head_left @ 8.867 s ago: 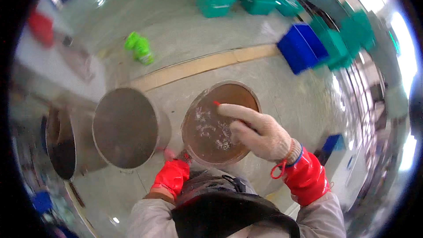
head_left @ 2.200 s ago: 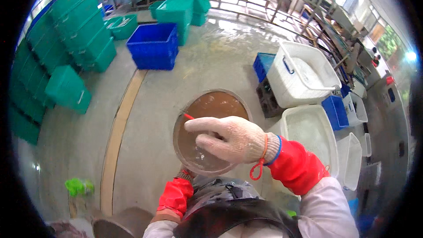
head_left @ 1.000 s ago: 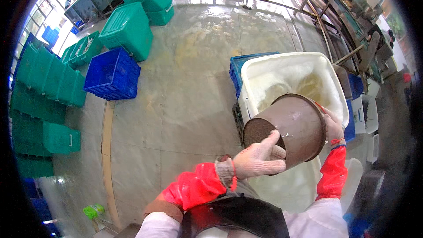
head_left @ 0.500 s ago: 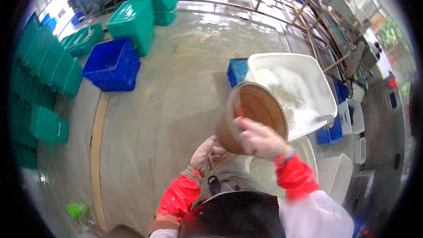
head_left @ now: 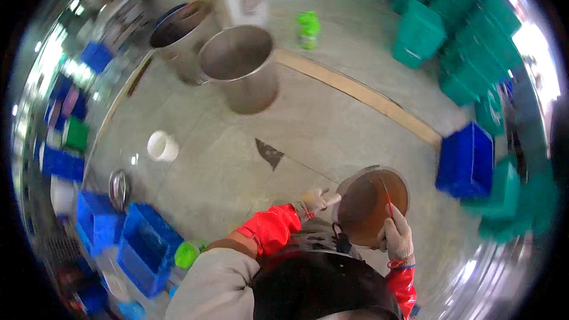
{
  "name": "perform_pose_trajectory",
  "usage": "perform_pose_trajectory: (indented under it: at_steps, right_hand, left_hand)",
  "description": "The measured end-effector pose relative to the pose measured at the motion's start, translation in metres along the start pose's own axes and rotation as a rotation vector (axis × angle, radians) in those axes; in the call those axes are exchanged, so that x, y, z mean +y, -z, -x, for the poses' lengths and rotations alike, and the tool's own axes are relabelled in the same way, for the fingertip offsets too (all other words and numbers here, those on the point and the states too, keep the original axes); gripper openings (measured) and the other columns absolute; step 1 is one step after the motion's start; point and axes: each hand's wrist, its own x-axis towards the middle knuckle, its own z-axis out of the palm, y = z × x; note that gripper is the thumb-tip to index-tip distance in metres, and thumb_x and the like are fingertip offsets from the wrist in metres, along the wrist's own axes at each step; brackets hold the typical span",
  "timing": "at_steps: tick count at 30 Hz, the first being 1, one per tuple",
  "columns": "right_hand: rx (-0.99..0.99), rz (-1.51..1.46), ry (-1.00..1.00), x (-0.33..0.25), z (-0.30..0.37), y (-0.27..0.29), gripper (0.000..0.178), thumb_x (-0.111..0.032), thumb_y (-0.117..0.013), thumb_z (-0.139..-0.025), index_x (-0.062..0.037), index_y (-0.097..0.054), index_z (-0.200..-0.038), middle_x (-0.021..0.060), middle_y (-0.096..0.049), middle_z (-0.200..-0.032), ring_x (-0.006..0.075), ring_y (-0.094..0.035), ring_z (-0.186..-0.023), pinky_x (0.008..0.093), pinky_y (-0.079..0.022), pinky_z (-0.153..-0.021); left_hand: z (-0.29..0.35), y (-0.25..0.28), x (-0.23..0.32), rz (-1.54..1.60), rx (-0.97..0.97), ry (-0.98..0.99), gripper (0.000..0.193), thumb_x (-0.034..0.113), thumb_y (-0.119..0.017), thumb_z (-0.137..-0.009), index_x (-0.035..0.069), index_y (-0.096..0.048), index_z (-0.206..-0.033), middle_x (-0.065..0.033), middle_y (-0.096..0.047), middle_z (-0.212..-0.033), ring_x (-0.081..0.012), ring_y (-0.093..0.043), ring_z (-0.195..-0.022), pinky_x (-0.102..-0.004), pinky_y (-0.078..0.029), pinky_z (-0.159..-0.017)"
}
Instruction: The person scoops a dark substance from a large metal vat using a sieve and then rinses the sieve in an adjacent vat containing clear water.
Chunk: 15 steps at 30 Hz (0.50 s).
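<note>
Head | knit-gloved right hand holds thin red handle | round bucket

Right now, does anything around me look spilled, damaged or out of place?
One thing: a dark pointed patch on the floor, between the brown bucket and the nearer big grey tub. It stands out against the paler floor; stain or scrap, I can't tell.

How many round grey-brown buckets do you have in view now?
3: one bucket between the left hand and right hand; a second bucket standing ahead and left; a third bucket just beyond it, to its left. More could be hidden at the blurred edges.
</note>
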Motion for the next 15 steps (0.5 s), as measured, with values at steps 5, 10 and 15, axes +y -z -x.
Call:
perform_pose_trajectory:
  at_steps: [5,10,15]
  right_hand:
    - [-0.309,0.189,0.093,-0.052,-0.077,-0.054,0.046,-0.015,-0.047,-0.101,-0.001,-0.048,-0.145,0.0059,-0.062,-0.079,0.01,-0.057,-0.064,0.0264,-0.048,-0.057]
    - [-0.658,0.34,0.052,-0.093,-0.149,-0.137,0.045,-0.017,-0.05,-0.1,-0.005,-0.049,-0.144,0.0088,-0.067,-0.085,0.0133,-0.062,-0.074,0.0292,-0.052,-0.07]
    - [-1.006,0.503,0.468,-0.123,-0.2,-0.246,0.05,-0.021,-0.054,-0.098,-0.0049,-0.046,-0.145,0.0234,-0.067,-0.116,0.0351,-0.066,-0.109,0.0398,-0.051,-0.093]
  left_hand:
    - [0.025,0.031,-0.028,-0.038,0.259,0.053,0.075,0.055,-0.075,-0.08,-0.003,-0.064,-0.125,-0.0173,-0.071,-0.112,-0.0288,-0.069,-0.098,-0.0415,-0.053,-0.084]
    - [-0.003,0.076,-0.06,0.233,0.331,0.158,0.072,0.053,-0.074,-0.079,0.0,-0.063,-0.128,-0.0156,-0.071,-0.113,-0.0284,-0.068,-0.099,-0.0404,-0.054,-0.084]
    - [0.017,0.168,-0.097,0.666,0.392,-0.002,0.065,0.044,-0.069,-0.089,0.003,-0.056,-0.137,-0.0126,-0.068,-0.121,-0.0254,-0.066,-0.106,-0.038,-0.054,-0.09]
